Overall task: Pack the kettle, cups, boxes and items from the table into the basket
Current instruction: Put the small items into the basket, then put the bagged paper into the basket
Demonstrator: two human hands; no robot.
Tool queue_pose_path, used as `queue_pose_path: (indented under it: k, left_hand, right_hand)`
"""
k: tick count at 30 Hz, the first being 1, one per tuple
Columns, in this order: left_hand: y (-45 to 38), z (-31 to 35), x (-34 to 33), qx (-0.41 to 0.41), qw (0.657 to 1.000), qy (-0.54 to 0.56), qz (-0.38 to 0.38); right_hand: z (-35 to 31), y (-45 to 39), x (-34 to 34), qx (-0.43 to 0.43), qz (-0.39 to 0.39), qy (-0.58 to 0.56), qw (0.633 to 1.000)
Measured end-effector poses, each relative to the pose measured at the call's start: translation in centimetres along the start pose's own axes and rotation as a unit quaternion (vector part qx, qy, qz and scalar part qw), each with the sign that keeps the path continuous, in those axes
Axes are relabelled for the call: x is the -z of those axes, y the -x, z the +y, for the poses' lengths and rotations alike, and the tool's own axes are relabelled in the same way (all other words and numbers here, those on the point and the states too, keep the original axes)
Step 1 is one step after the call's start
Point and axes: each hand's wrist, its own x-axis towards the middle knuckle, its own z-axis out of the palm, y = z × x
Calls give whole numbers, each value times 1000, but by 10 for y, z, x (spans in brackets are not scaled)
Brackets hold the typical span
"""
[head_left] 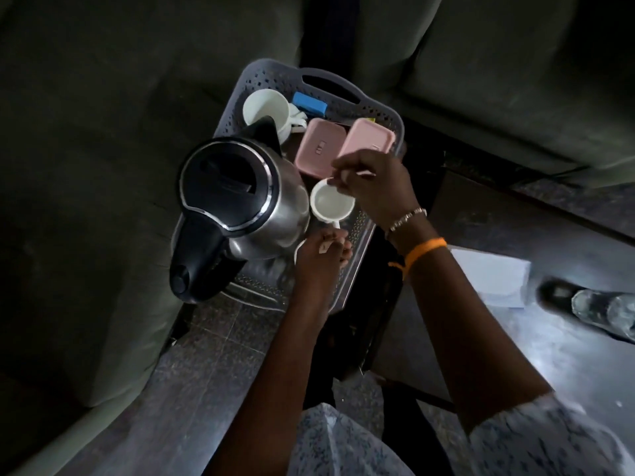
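A grey perforated basket (343, 94) stands on the floor between sofas. Inside it are a steel kettle (240, 207) with a black lid at the left, a white cup (266, 108) at the back left, a blue box (309, 104) behind it, and two pink boxes (319, 146) (369, 137). A second white cup (331, 202) sits upright in the middle. My left hand (321, 255) is closed at this cup's handle. My right hand (374, 183) hovers over the cup's rim and pinches a thin white stick.
Dark green sofas flank the basket at left and at the back right. A glossy table (515, 338) lies at the right, with a white paper (491, 273) and a clear glass bottle (601, 310) on it. The floor is dark speckled stone.
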Motion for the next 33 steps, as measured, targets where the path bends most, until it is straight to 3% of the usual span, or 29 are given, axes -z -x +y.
queue_pose_path:
  k: [9,16,21,28,33]
  left_hand:
    - [38,-45,-42,-6,989,-136,-60]
    - [60,-105,-94,92,950,-250,-166]
    - [50,-138,-135,94,929,-334,-125]
    - [5,-175,-163,67,916,-389,-75]
    - [-9,-193,-171,60,935,-345,-55]
  right_hand:
    - [90,119,68,-124,92,-51,987]
    - [180,167,130,-230,161,-45,959]
    - [239,162,176,-289,241,-36,926]
    - [294,120,207,-274,170,75,944]
    - [314,104,216,-311,165,9,936]
